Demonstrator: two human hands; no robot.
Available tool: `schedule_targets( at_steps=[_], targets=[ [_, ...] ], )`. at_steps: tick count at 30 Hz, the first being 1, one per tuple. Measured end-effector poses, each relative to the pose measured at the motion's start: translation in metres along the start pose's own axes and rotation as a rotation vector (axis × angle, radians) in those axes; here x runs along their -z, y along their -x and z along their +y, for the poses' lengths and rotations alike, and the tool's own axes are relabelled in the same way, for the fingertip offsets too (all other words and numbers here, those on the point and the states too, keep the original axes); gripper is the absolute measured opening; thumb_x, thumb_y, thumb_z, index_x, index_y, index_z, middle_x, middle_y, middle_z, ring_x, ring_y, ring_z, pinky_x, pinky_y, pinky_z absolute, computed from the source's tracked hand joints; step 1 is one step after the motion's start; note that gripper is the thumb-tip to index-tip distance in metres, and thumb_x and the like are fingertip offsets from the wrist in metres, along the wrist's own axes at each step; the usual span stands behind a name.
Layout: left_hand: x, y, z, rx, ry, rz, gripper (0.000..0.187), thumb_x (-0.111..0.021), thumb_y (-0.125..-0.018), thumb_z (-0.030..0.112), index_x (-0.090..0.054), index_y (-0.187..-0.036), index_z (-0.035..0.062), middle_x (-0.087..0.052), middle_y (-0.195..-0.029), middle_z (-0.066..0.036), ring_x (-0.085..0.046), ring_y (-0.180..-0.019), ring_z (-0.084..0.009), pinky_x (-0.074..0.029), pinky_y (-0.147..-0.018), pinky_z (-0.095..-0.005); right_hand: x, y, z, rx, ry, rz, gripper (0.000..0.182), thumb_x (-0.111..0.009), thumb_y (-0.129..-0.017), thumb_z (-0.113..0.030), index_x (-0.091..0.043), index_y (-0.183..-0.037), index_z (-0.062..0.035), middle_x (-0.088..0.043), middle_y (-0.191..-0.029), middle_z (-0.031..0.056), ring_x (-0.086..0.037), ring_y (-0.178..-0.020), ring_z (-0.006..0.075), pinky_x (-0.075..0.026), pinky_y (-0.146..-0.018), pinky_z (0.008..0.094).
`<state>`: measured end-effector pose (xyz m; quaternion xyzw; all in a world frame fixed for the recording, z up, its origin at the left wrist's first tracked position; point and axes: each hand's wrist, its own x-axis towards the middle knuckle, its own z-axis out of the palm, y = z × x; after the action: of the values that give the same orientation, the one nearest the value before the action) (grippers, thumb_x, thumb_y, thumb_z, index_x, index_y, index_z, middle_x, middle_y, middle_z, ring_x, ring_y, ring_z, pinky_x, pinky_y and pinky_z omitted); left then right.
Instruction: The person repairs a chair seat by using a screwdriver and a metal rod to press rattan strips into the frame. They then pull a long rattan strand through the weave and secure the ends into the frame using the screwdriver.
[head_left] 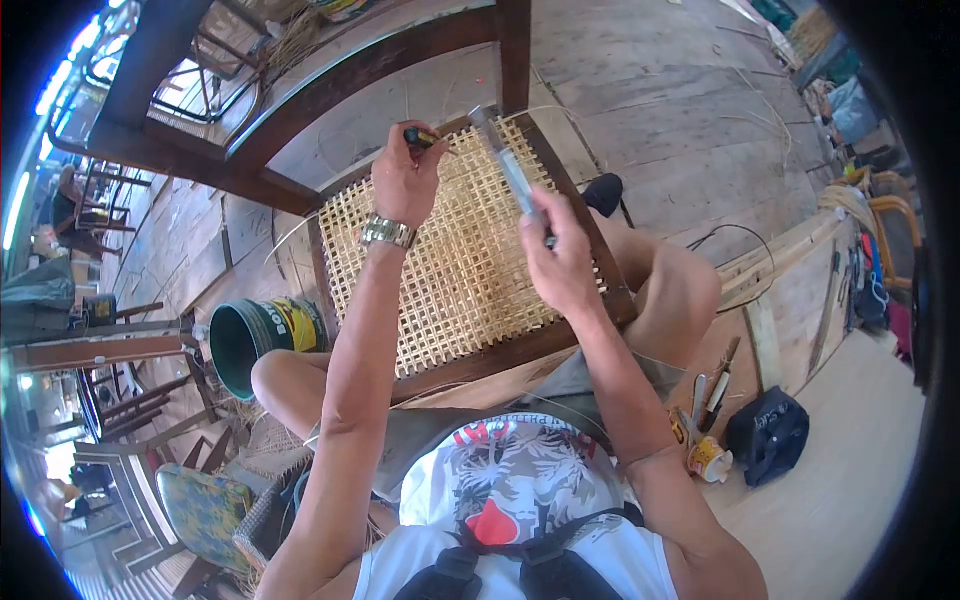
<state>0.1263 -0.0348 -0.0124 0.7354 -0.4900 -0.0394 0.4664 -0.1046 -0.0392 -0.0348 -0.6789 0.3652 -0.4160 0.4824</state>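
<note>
A wooden chair frame with a woven cane seat rests in front of me, between my legs. Over the seat's far left part is my left hand, closed round the black and yellow handle of a screwdriver; its thin shaft points right and its tip is hard to make out. My right hand grips the grey handle of a hammer above the seat's right half. The hammer's head is raised toward the far rail, apart from the screwdriver.
A green bucket lies tipped on its side left of the seat. At my right are a black bag, a small white and yellow container and several tools. Other chairs and a patterned cushion stand at the left. Cane strands lie on the wooden floor.
</note>
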Motion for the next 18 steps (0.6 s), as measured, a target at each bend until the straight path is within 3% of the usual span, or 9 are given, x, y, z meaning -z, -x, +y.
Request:
schedule_targets(
  at_steps=[1,3,8,12,16,18],
  targets=[
    [-0.002,0.000,-0.001,-0.056,-0.010,0.017,0.029,-0.082,-0.090,0.016,-0.063,-0.110,0.0061,-0.073,-0.083,-0.009,-0.070,-0.072,-0.0189,-0.055,-0.067,-0.0327,0.006,0.000,0.003,0.000,0.003,0.013,0.037,-0.059,-0.105,-0.014,-0.056,-0.139,-0.0036,-0.059,-0.091,0.0050,-0.055,-0.078,0.0103,-0.049,-0.069,0.0296],
    [0.003,0.001,0.000,-0.064,0.029,0.022,0.029,-0.082,-0.090,0.016,-0.063,-0.110,0.0063,-0.074,-0.085,-0.010,-0.071,-0.073,-0.0188,-0.055,-0.067,-0.0326,0.021,0.000,0.003,-0.201,-0.121,-0.234,0.036,-0.059,-0.105,-0.015,-0.056,-0.139,-0.0045,-0.060,-0.092,0.0054,-0.055,-0.078,0.0112,-0.050,-0.071,0.0303],
    [0.011,0.001,0.008,-0.038,0.007,-0.023,0.028,-0.081,-0.091,0.014,-0.062,-0.110,0.0059,-0.075,-0.087,-0.010,-0.073,-0.076,-0.0191,-0.056,-0.067,-0.0329,0.012,0.006,-0.002,-0.097,-0.127,0.080,0.035,-0.058,-0.105,-0.016,-0.056,-0.138,-0.0019,-0.060,-0.089,0.0044,-0.055,-0.076,0.0135,-0.050,-0.072,0.0342],
    [0.007,-0.006,0.007,-0.092,0.037,-0.040,0.027,-0.080,-0.092,0.015,-0.063,-0.110,0.0065,-0.075,-0.085,-0.010,-0.073,-0.075,-0.0184,-0.056,-0.068,-0.0330,0.010,0.009,0.005,-0.076,-0.085,-0.071,0.034,-0.059,-0.104,-0.015,-0.056,-0.136,-0.0022,-0.062,-0.096,0.0063,-0.059,-0.079,0.0147,-0.051,-0.073,0.0339],
    [0.008,-0.006,0.007,-0.064,0.025,-0.087,0.026,-0.079,-0.092,0.015,-0.062,-0.110,0.0064,-0.076,-0.087,-0.010,-0.073,-0.076,-0.0189,-0.056,-0.068,-0.0339,0.004,0.022,-0.003,-0.101,-0.231,0.119,0.034,-0.058,-0.104,-0.013,-0.055,-0.137,-0.0034,-0.062,-0.092,0.0062,-0.060,-0.079,0.0130,-0.051,-0.072,0.0324],
    [0.007,-0.008,0.006,-0.057,-0.023,-0.130,0.026,-0.079,-0.092,0.014,-0.062,-0.111,0.0063,-0.076,-0.087,-0.010,-0.073,-0.076,-0.0198,-0.056,-0.068,-0.0340,0.009,0.018,-0.009,-0.120,-0.226,0.111,0.035,-0.059,-0.104,-0.013,-0.055,-0.137,-0.0032,-0.062,-0.093,0.0063,-0.060,-0.078,0.0131,-0.051,-0.072,0.0327]
  ],
)
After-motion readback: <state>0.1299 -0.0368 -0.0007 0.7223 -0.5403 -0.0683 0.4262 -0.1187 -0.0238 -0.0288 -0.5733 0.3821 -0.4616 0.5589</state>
